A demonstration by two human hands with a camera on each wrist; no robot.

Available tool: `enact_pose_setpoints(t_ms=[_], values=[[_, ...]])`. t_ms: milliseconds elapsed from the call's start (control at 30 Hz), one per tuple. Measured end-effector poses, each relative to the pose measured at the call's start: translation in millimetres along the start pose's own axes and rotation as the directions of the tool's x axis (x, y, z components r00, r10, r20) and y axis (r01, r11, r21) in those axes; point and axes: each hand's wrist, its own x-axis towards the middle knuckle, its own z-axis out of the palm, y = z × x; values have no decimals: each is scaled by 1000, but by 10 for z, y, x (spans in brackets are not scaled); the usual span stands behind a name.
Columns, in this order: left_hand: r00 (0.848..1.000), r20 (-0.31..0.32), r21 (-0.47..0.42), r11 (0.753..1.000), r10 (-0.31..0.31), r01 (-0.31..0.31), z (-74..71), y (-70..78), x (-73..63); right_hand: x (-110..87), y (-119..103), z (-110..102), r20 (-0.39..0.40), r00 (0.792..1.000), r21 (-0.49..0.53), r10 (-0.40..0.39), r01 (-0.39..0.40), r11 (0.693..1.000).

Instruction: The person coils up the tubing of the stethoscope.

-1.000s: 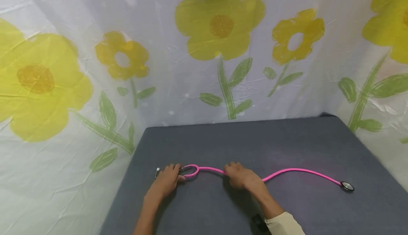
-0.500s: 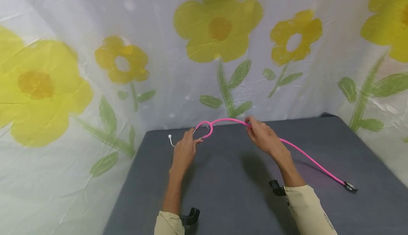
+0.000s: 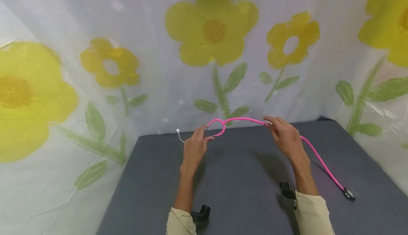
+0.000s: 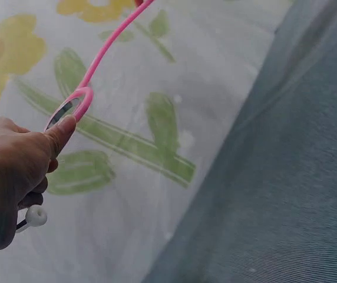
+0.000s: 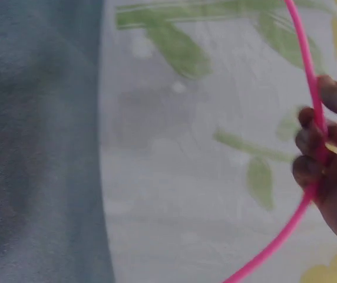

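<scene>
A pink stethoscope [image 3: 243, 119] is held up above the dark grey table by both hands. My left hand [image 3: 193, 150] grips its metal ear tubes just below the pink fork; one white eartip [image 4: 36, 216] pokes out below the fingers in the left wrist view. Farther right, my right hand [image 3: 287, 137] holds the pink tubing [image 5: 303, 44], fingers curled round it in the right wrist view. From that hand the tube slopes down to the black-rimmed chest piece [image 3: 349, 194], which is low over the table at the right. The other eartip is hidden by the left hand in the head view.
The dark grey table [image 3: 236, 199] spreads beneath the hands. Behind and beside it hangs a white sheet [image 3: 159, 68] printed with yellow flowers. Black wrist mounts [image 3: 201, 213] sit at both beige sleeves [image 3: 313, 212].
Both hands have lifted the ear-tube end and middle of the stethoscope off the table, then shifted right. The chest piece stays near its spot, the tube now sloping down to it.
</scene>
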Motion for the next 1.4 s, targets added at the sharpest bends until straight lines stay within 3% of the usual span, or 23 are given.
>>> enact_pose_setpoints(t_ms=[133,267,400,533,700,833,933,1033,1200,1267,1400], values=[[999,-19,-13,999,-36,36,-88,62,26,14,-76,-117,26,998,39,-60,59,997],[998,-9,-35,998,-57,57,-137,124,38,23,-170,-172,21,990,4,-141,141,990],[998,-23,1,998,-55,55,-155,166,15,28,-289,-129,77,964,32,-254,253,967],[999,3,84,996,39,-39,-162,245,39,56,-446,-14,116,941,156,-319,300,941],[983,101,108,981,151,-162,-167,387,76,77,-693,187,122,963,315,-242,194,929],[973,178,11,988,148,-153,-192,487,84,72,-849,361,46,990,278,-132,114,954],[966,226,-80,991,125,-109,-238,544,89,65,-912,452,-60,995,196,-82,93,976],[956,271,-161,984,117,-75,-301,569,94,65,-943,504,-159,984,135,-80,102,986],[931,339,-271,962,136,-41,-364,558,100,65,-955,552,-256,960,38,-113,126,991],[929,346,-276,960,134,-35,-371,559,107,66,-953,569,-279,952,20,-124,135,991],[940,321,-268,963,116,-28,-375,579,120,67,-955,596,-313,941,10,-130,141,990]])
